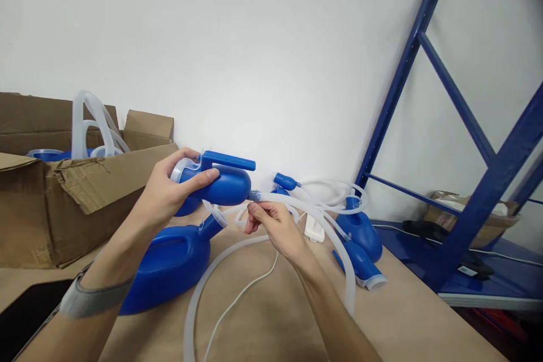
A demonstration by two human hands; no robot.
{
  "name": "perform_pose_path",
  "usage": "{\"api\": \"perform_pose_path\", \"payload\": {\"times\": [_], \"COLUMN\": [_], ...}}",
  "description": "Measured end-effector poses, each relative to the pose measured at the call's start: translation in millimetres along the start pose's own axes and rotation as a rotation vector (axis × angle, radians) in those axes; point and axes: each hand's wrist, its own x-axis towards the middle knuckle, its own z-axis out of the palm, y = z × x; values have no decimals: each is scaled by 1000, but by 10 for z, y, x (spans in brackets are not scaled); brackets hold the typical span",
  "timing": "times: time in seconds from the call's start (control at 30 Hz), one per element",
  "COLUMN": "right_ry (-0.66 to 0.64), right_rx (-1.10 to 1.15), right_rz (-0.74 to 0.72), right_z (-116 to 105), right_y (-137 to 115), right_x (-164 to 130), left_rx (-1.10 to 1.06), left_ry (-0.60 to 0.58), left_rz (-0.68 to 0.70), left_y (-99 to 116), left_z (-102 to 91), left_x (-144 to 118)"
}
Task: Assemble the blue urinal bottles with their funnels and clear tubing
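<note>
My left hand (169,192) grips a blue plastic funnel piece (224,184) with a flat handle, held above the table. My right hand (271,223) pinches the end of a translucent white hose (335,237) right at the funnel's narrow outlet (253,195). The hose loops down over the table and back toward me. Under my left hand lies a large blue bottle (169,263) on its side.
An open cardboard box (63,203) at the left holds more blue parts and hoses. Two more blue pieces (360,243) with tubing lie at the back right. A blue metal rack (479,192) stands to the right. A thin white cable (241,294) crosses the brown table (416,317).
</note>
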Motion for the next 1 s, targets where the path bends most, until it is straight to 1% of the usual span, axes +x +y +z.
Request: {"api": "perform_pose_path", "payload": {"times": [0.2,0.3,0.33,0.4,0.47,0.5,0.53,0.63,0.7,0.73,0.8,0.87,0.93,1.0], "right_ry": [-38,-89,-120,-180,-198,-177,-125,139,308,376,467,467,390,323], "right_rx": [24,-45,-97,-231,-369,-425,-473,-627,-796,-890,-1031,-1034,-880,-681], "right_rz": [26,56,73,109,126,116,95,-26,-119,-151,-159,-105,-17,72], "right_z": [-14,-60,-85,-150,-234,-283,-336,-509,-615,-658,-720,-756,-781,-810], "right_y": [71,18,-30,-166,-326,-401,-464,-553,-528,-496,-409,-314,-228,-164], "right_x": [51,8,-26,-117,-220,-269,-312,-402,-427,-429,-411,-365,-297,-226], "left_rx": [-7,-50,-65,-112,-180,-214,-241,-277,-289,-293,-300,-308,-294,-199], "left_ry": [21,46,77,174,287,336,387,597,716,750,792,836,843,809], "left_rz": [7,-6,-11,-13,10,32,60,168,226,248,260,233,194,193], "left_y": [-104,-164,-176,-189,-187,-183,-180,-191,-223,-245,-291,-326,-338,-318], "left_z": [7,1,-2,-13,-34,-51,-73,-174,-266,-317,-419,-510,-582,-641], "left_x": [39,78,92,121,158,181,207,309,388,427,496,543,557,528]}}
